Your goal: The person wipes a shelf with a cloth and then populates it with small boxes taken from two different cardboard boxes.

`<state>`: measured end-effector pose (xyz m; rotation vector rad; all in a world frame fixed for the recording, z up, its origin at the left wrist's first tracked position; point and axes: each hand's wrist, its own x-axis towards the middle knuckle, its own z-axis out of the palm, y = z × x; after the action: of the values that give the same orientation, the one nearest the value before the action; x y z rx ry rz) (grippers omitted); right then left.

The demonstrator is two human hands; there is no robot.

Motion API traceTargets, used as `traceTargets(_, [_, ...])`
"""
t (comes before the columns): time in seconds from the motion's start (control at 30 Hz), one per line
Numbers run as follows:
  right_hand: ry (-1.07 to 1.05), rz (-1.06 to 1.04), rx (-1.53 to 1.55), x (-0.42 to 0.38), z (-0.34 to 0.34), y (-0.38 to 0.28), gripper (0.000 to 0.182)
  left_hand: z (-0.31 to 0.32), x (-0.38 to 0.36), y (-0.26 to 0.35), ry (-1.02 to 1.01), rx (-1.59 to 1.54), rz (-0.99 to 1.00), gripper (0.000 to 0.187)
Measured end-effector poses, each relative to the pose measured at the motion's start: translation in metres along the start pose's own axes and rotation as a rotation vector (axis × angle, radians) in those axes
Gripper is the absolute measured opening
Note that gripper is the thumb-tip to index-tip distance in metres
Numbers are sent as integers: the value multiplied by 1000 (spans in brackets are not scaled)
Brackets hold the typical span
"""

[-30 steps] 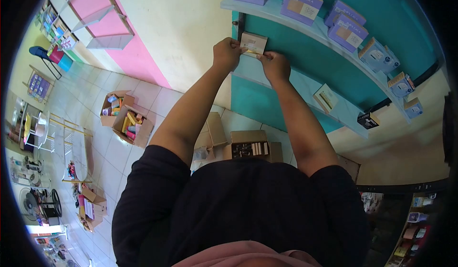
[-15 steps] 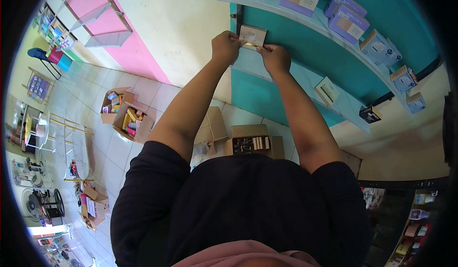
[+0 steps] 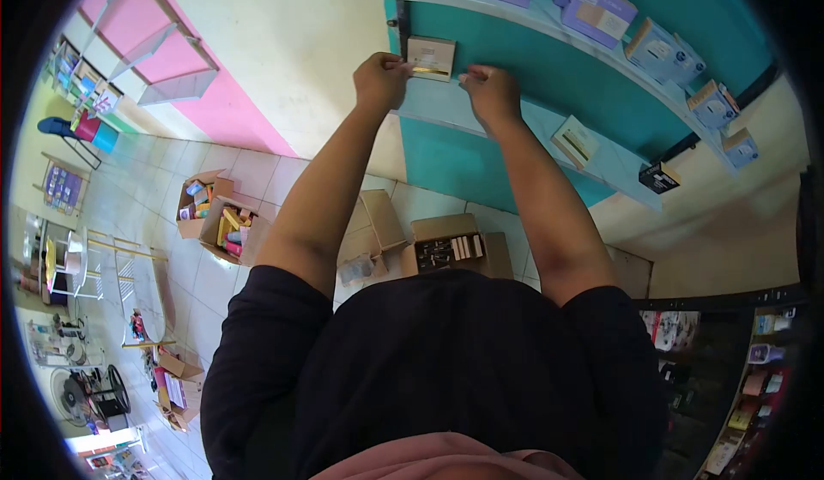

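Using the lower shelf [image 3: 438, 105] as the reference point for everything here. The beige box [image 3: 431, 58] with the gold strip stands at the shelf's left end, front facing out, teal wall behind it. It's nearly square from this angle, though its slightly longer side looks to run along the shelf.

The left hand [image 3: 382, 81] is the nearer of the 2. It's right at the shelf's left end, fingertips at the box's left edge, so the box is just to the right of that grip. Are they pinching it or only touching? Honestly can't tell, fingers hide it. The right hand [image 3: 493, 96] is in front of the shelf, a bit farther along on the box's other side, with a small gap of teal showing between. Its fingers are loosely curled and apart, nothing visible in them. So the box sits between 2 hands, and only the left seems to be in contact.

Farther right along the same shelf there's 1 pale box [image 3: 575, 141] tilted to the shelf's edge, then 1 black box [image 3: 659, 177] near the right end. Purple boxes [image 3: 598, 12] are on the upper shelf [image 3: 549, 18], above my reference shelf. Below it, on the floor, is an open carton [image 3: 444, 227].
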<state>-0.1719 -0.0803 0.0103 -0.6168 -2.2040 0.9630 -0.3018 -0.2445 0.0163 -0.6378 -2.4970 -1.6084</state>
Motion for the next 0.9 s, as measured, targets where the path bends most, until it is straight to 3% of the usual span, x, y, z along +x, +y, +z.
traceTargets(0.07, [53,18,41,-23,-42,-26,26,-1,1,-8,104,20,106,24])
traceTargets(0.13, [291,-179,-56,-42,-82,-5,22,5,-6,0,164,-21,207,22])
traceTargets(0.2, [487,-136,-247,-72,-132,17,26,3,-31,31,238,-20,361,22])
traceTargets(0.27, [484,156,-444,-94,-168,51,41,27,-55,42,43,-169,469,18])
traceTargets(0.3, [485,164,-451,-96,-180,59,41,41,-68,56,-123,-190,458,17])
traceTargets(0.37, [166,606,-630,-104,-193,70,57,76,-95,74,-341,-189,453,31])
traceTargets(0.47, [89,513,-624,-103,-193,77,60,144,-119,87,-357,4,583,55])
traceTargets(0.53, [35,443,-595,-96,-186,73,57,150,-133,110,-476,62,502,55])
traceTargets(0.63, [-159,380,-607,-96,-175,57,49,158,-136,114,-498,77,426,53])
traceTargets(0.7, [52,174,-476,-105,-157,52,46,153,-129,102,-413,25,406,51])
traceTargets(0.83, [127,93,-295,-102,-112,39,44,112,-112,77,-203,-78,363,51])
traceTargets(0.9, [155,1,120,-95,-84,33,46,89,-103,62,-117,-132,300,51])
